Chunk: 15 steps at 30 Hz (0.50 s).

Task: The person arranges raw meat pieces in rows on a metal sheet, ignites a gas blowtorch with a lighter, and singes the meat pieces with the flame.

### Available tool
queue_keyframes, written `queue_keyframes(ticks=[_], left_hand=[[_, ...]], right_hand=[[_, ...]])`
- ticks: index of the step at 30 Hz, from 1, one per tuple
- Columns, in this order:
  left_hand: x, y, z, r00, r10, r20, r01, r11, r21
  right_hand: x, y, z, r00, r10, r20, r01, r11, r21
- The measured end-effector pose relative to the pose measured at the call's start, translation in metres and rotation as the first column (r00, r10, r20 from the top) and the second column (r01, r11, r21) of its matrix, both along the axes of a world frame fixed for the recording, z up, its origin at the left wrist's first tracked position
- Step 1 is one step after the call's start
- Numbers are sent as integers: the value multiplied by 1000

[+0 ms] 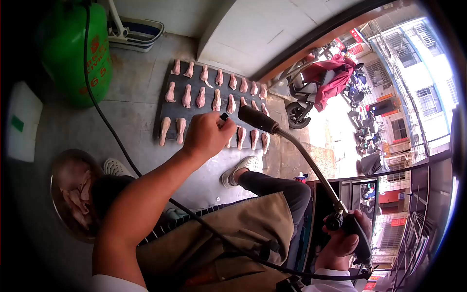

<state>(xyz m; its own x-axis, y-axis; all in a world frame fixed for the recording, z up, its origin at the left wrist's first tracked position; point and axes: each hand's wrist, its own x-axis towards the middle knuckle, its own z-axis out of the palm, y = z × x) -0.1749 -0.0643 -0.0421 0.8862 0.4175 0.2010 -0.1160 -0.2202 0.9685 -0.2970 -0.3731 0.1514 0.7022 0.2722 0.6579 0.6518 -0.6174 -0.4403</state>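
My right hand (340, 243) is wrapped round the handle of a gas torch (311, 165), a long metal tube with a dark nozzle at its far end. Close to that nozzle, my left hand (206, 134) is closed on a small lighter (224, 117), its dark and metal top showing above my fingers. No flame shows at either one. Beyond my hands, pale pink meat pieces (216, 100) shaped like trotters lie in rows on a dark board (194, 109) on the floor. My left hand hides part of the nearest row.
A green gas cylinder (78, 53) stands at the upper left. Its black hose (114, 131) runs past my legs to the torch. A metal bowl (56, 194) with more meat is at lower left, a mop bucket (138, 34) behind. Parked scooters (311, 87) stand outside the doorway.
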Motion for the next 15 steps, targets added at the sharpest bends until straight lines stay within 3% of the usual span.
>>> queue_keyframes(ticks=[15], left_hand=[[-21,4,6,998,-17,61,15,1000,22]], right_hand=[[-5,11,3,994,100,-32,-102,993,-66]])
